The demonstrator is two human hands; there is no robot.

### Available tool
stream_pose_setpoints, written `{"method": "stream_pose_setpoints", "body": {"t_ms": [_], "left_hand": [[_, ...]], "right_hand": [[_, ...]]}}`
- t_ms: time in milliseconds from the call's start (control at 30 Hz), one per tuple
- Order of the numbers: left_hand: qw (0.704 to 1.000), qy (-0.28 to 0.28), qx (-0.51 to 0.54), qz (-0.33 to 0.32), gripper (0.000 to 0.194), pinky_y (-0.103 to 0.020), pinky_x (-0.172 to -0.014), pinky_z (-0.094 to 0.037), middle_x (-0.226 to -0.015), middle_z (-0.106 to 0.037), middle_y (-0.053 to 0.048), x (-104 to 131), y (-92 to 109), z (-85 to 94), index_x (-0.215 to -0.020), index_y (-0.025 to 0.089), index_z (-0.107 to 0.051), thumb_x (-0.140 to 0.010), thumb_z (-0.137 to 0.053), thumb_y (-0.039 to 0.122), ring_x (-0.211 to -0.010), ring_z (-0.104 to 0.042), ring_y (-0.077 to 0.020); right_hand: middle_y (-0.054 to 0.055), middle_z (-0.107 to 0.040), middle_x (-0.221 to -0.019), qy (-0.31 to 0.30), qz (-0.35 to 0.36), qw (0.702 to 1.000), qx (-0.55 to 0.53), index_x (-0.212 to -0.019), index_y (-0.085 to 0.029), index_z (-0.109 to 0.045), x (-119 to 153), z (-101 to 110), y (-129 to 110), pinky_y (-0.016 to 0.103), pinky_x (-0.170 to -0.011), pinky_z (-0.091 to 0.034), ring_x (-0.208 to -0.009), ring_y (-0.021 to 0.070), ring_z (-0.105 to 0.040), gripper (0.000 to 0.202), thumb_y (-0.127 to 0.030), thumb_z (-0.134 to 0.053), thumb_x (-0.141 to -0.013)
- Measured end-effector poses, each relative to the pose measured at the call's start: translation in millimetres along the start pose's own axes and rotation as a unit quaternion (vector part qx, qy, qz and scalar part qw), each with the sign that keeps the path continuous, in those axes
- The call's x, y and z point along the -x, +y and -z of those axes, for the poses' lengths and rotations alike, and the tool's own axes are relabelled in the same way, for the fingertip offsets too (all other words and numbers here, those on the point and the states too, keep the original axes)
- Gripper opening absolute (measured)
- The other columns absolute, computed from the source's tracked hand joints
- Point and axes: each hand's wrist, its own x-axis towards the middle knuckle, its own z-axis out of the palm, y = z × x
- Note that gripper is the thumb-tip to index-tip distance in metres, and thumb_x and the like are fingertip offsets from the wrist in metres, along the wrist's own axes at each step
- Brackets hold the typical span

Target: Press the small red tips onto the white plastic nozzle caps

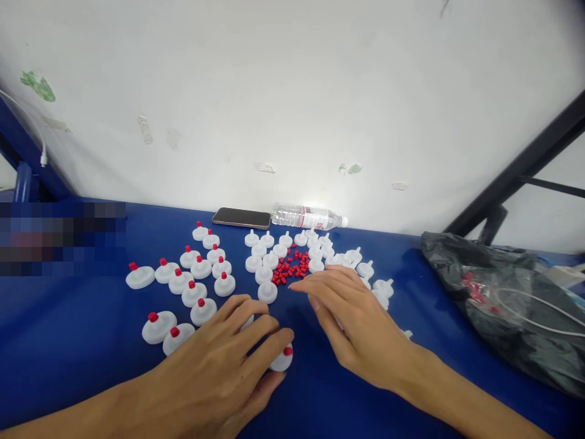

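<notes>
My left hand (244,353) is curled around a white disc-shaped nozzle cap (280,362) with a red tip (287,351), its thumb below and fingers above. Part of another white piece shows between those fingers. To the right, my right hand (354,317) hovers with fingers stretched out and thumb apart, its fingertips close to a pile of small red caps (295,266). Nothing shows between its fingers. Several white nozzle caps without red tips (267,292) surround the pile, some partly hidden behind this hand. On the left stand several white nozzle caps with red tips (192,294).
A phone (242,217) and a clear plastic bottle (311,217) lie along the wall at the back of the blue surface (82,378). At the right sits a dark plastic bag (457,268) with red pieces and a white cable (534,310). Dark metal bars rise at the right.
</notes>
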Motion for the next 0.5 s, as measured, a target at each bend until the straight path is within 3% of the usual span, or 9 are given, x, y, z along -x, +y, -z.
{"method": "stream_pose_setpoints", "body": {"t_ms": [133,233,300,400,500], "left_hand": [[0.998,-0.052,-0.033,0.008,0.037,-0.05,-0.089,-0.053,-0.1,-0.066,-0.009,0.9,-1.0,-0.7,-0.136,0.018,-0.061,-0.1,-0.052,0.019,-0.095,-0.061,-0.0291],[0.997,-0.065,-0.011,0.045,0.016,-0.051,-0.089,-0.052,-0.091,-0.062,-0.007,2.8,-4.8,-4.9,-0.106,0.02,-0.069,-0.098,-0.055,0.022,-0.088,-0.059,-0.0267],[0.996,-0.049,-0.002,0.071,0.016,-0.053,-0.092,-0.049,-0.09,-0.062,-0.007,3.5,-8.8,-7.9,-0.089,0.02,-0.067,-0.099,-0.055,0.025,-0.091,-0.058,-0.0275],[0.994,-0.033,-0.049,0.097,0.022,-0.056,-0.094,-0.047,-0.097,-0.063,-0.011,4.4,-15.0,-10.2,-0.09,0.018,-0.068,-0.1,-0.049,0.022,-0.1,-0.057,-0.032],[0.988,-0.041,-0.089,0.122,0.024,-0.057,-0.092,-0.048,-0.104,-0.064,-0.014,5.2,-18.6,-10.1,-0.096,0.016,-0.069,-0.096,-0.045,0.015,-0.103,-0.057,-0.0338]], "right_hand": [[0.006,-0.071,-0.136,-0.048,0.013,0.998,0.049,-0.141,-0.021,-0.057,0.0,-2.2,0.2,0.049,-0.123,-0.035,-0.128,0.0213,-0.063,0.039,-0.01,-0.045,-0.106],[0.006,-0.063,-0.15,-0.086,0.032,0.991,0.099,-0.152,-0.018,-0.048,0.0,-1.4,-2.3,0.051,-0.126,-0.035,-0.145,0.0237,-0.05,0.044,-0.017,-0.043,-0.109],[0.006,-0.056,-0.158,-0.114,0.041,0.984,0.131,-0.158,-0.017,-0.041,-0.4,-2.4,-3.1,0.054,-0.127,-0.034,-0.152,0.0257,-0.042,0.048,-0.02,-0.041,-0.11],[0.008,-0.046,-0.165,-0.145,0.05,0.975,0.159,-0.162,-0.015,-0.033,-0.9,-6.0,-2.9,0.056,-0.128,-0.032,-0.156,0.0273,-0.036,0.052,-0.023,-0.037,-0.111],[0.008,-0.045,-0.166,-0.157,0.049,0.973,0.164,-0.164,-0.015,-0.03,-0.8,-8.8,-2.2,0.056,-0.129,-0.029,-0.157,0.0269,-0.034,0.053,-0.025,-0.035,-0.112]]}}
